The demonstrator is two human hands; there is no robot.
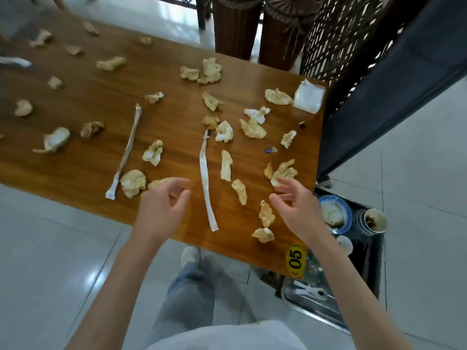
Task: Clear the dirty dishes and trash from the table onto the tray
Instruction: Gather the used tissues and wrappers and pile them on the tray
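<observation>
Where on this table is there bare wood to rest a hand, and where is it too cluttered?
Bare wood lies between the two paper strips, and at the near edge beside the yellow 05 tag. Crumpled napkins crowd the right end near the white wrapper.

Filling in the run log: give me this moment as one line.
left hand: open, empty | right hand: open, empty | napkins: on table | dishes: on tray
</observation>
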